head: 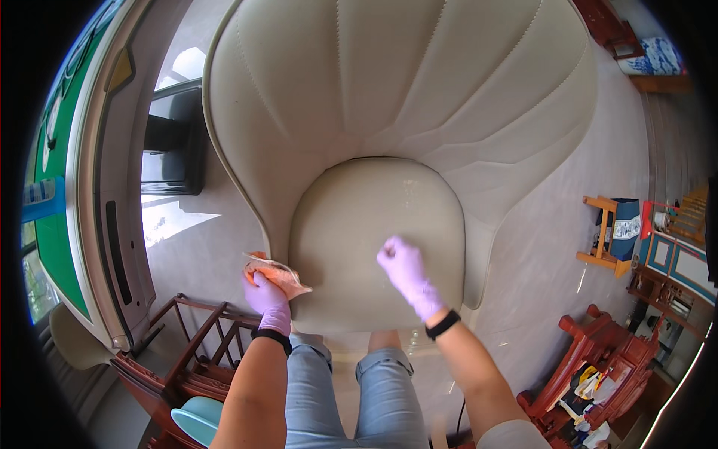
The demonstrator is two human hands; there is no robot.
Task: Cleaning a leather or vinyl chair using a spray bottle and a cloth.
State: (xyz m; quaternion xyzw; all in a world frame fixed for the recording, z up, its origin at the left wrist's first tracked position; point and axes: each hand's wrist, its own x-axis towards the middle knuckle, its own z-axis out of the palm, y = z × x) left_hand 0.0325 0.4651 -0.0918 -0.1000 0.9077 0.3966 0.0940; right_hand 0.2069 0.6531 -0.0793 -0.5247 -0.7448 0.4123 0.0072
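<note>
A beige leather-look chair with a tall stitched backrest (387, 73) and a rounded seat cushion (348, 224) stands right before me. My left hand (266, 294), in a thin lilac glove, grips a folded orange cloth (280, 276) at the cushion's left front edge. Over the middle of the cushion is my right hand (406, 269), gloved the same way. Its fingers are curled into a fist, and no object shows in it. Small pale marks (409, 191) speckle the cushion beyond that fist.
Left of the chair runs a mahjong-like table with a green top (64, 236) and a blue bottle (42, 199). A black bin-like object (174, 143) stands beneath. At lower left are dark wooden furniture (196, 359) and a turquoise basin (199, 415). A carved red wooden chair (594, 365) holds clothes.
</note>
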